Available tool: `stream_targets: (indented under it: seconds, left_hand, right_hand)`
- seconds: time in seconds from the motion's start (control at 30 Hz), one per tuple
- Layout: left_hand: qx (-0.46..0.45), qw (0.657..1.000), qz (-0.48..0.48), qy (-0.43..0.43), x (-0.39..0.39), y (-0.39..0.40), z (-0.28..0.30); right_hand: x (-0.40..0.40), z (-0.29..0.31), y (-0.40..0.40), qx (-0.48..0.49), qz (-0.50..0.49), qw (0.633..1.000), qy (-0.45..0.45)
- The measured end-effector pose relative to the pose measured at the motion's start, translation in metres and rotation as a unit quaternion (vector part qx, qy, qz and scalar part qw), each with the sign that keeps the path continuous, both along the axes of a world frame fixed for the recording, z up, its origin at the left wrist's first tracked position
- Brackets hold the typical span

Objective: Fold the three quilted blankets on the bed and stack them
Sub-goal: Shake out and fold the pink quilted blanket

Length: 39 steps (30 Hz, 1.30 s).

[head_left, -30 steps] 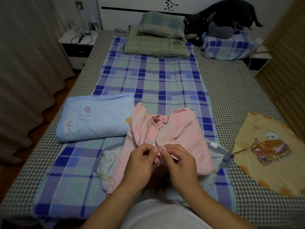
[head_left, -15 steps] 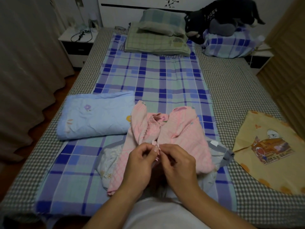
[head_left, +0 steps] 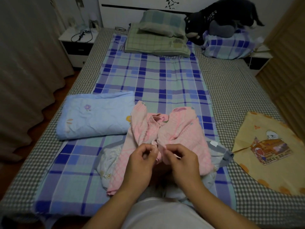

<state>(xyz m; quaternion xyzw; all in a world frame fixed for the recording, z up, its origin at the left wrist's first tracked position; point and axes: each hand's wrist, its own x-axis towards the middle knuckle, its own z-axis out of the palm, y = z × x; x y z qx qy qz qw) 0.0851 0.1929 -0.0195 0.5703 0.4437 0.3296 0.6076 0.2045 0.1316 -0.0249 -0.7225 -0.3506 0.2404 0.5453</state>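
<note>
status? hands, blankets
Left hand and right hand pinch pink blanket edge. Blue blanket folded; yellow blanket unfolded. Nothing blocking.

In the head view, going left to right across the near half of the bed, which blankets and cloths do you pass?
Folded blue blanket → pink blanket, pinched by the left hand and right hand → yellow cloth with a cartoon print.

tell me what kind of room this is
Almost certainly a home bedroom: a bed with stacked pillows at a headboard, and a nightstand at each side. The blue blanket lies folded on the bed.
</note>
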Motion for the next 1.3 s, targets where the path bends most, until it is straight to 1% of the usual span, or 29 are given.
stream_targets:
  seconds: [0.03, 0.07, 0.1, 0.17, 0.23, 0.3, 0.4, 0.5, 0.63, 0.73, 0.87, 1.0, 1.07, 1.1, 1.17, 1.3]
  left_hand:
    - [-0.019, 1.0, 0.012, -0.007, 0.001, 0.0, -0.003]
    - [-0.037, 0.999, 0.029, -0.015, 0.003, 0.001, -0.007]
    - [-0.053, 0.997, 0.047, -0.029, 0.005, 0.002, -0.009]
    - [-0.086, 0.991, 0.073, -0.075, 0.009, 0.001, -0.011]
    - [-0.119, 0.983, 0.075, -0.119, 0.013, -0.003, -0.009]
    - [-0.127, 0.981, 0.061, -0.131, 0.015, -0.005, -0.008]
    - [-0.121, 0.984, 0.05, -0.119, 0.013, -0.005, -0.009]
    - [-0.105, 0.989, 0.049, -0.092, 0.01, -0.002, -0.01]
    - [-0.089, 0.993, 0.038, -0.071, 0.01, -0.002, -0.01]
    - [-0.088, 0.993, 0.034, -0.073, 0.01, -0.005, -0.008]
    - [-0.117, 0.989, 0.03, -0.085, 0.009, -0.004, -0.008]
    - [-0.123, 0.99, 0.021, -0.068, 0.005, -0.001, -0.005]
    - [-0.152, 0.984, 0.039, -0.082, 0.005, -0.001, -0.004]
    - [-0.179, 0.977, 0.06, -0.102, 0.006, -0.002, -0.003]
    - [-0.219, 0.96, 0.098, -0.142, 0.008, -0.006, -0.002]
    - [-0.2, 0.965, 0.105, -0.131, 0.015, -0.012, 0.0]
  right_hand:
    - [0.001, 0.0, 0.001, -0.005, -0.031, 0.998, 0.061]
    - [0.001, 0.0, 0.002, -0.004, -0.048, 0.995, 0.092]
    - [-0.001, 0.001, 0.001, -0.002, -0.054, 0.994, 0.098]
    - [-0.008, 0.002, 0.0, 0.008, -0.047, 0.995, 0.092]
    - [-0.013, 0.002, -0.002, 0.026, -0.034, 0.997, 0.064]
    - [-0.015, 0.002, -0.002, 0.035, -0.027, 0.999, 0.025]
    - [-0.014, 0.0, -0.001, 0.042, -0.024, 0.999, -0.004]
    - [-0.015, -0.001, -0.001, 0.038, -0.015, 0.999, -0.015]
    - [-0.016, -0.001, 0.001, 0.021, -0.03, 0.999, 0.021]
    - [-0.015, 0.0, 0.002, 0.017, -0.034, 0.999, 0.022]
    - [-0.015, 0.001, 0.003, 0.023, -0.013, 0.999, 0.02]
    - [-0.009, -0.001, 0.004, 0.008, -0.006, 0.999, 0.041]
    - [-0.006, -0.002, 0.004, 0.004, -0.01, 0.999, 0.052]
    - [-0.005, -0.002, 0.004, 0.01, -0.016, 0.999, 0.051]
    - [-0.006, 0.0, 0.002, 0.034, -0.027, 0.999, 0.018]
    - [-0.011, -0.001, 0.0, 0.064, -0.005, 0.989, -0.131]
